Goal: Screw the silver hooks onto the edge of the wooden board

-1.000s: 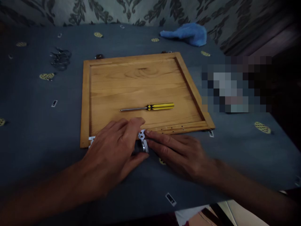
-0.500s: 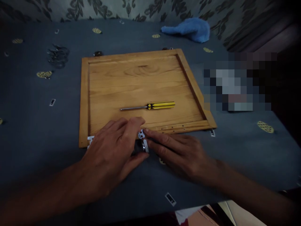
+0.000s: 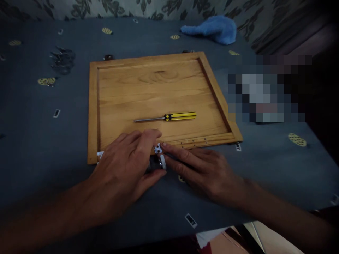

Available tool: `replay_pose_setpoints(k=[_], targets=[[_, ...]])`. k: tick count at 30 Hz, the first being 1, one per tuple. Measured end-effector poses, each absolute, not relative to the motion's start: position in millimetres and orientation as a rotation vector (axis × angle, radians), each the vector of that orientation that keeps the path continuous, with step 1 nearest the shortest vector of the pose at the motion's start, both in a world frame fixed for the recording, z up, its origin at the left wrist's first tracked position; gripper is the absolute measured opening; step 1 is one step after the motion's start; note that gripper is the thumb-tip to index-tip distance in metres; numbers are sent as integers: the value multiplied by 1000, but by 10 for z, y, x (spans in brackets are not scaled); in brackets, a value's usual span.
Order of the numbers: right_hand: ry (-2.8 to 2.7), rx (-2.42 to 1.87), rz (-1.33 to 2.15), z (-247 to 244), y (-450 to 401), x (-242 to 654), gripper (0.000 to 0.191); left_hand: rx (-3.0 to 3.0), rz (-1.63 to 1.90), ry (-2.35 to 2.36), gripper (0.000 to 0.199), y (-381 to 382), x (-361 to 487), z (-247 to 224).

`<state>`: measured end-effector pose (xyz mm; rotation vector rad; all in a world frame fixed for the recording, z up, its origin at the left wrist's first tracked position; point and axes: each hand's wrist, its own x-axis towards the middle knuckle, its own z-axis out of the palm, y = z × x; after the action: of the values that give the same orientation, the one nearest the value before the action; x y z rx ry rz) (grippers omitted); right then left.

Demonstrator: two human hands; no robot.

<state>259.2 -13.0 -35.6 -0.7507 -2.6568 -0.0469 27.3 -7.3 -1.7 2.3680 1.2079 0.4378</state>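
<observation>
A wooden framed panel lies on the cloth-covered table, with a row of small holes in its near right rail. At the near rail, my left hand curls over a metal fitting: a silver plate with holes, a dark rounded part and a pale strip below it. Most of the fitting is hidden under my palm; another silver bit shows by the panel's near left corner. My right hand has its fingers stretched out, the tips touching the fitting's right end. A yellow-and-black screwdriver lies on the panel beyond my hands.
A blue cloth lies at the back right. Several small dark metal pieces are heaped at the far left, and small screws appear nearer. A pixelated patch covers the right side. The table's near edge shows at lower right.
The view has shifted slightly, so everything sits a little higher and further left. Both hands keep the same hold and position on the fitting.
</observation>
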Motion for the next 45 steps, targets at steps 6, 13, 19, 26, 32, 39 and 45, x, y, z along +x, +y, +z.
replay_pose_setpoints(k=[6, 13, 19, 26, 32, 39, 45], targets=[[-2673, -775, -82, -378, -142, 2607, 33, 2343, 432, 1255, 79, -57, 241, 29], [-2647, -780, -95, -374, -144, 2600, 32, 2320, 418, 1283, 76, -23, 204, 73], [-2641, -780, -93, -397, -148, 2605, 32, 2335, 425, 1226, 70, -43, 215, -9], [-2623, -777, -87, -386, -158, 2580, 27, 2430, 399, 1228, 65, -63, 266, 28], [-2617, -796, -99, -413, -167, 2590, 27, 2456, 419, 1244, 61, -60, 283, -8], [-2633, -801, -70, -400, -168, 2584, 29, 2419, 437, 1251, 59, -70, 271, -32], [-2620, -789, -42, -386, -148, 2581, 26, 2395, 461, 1227, 60, -79, 260, -52]])
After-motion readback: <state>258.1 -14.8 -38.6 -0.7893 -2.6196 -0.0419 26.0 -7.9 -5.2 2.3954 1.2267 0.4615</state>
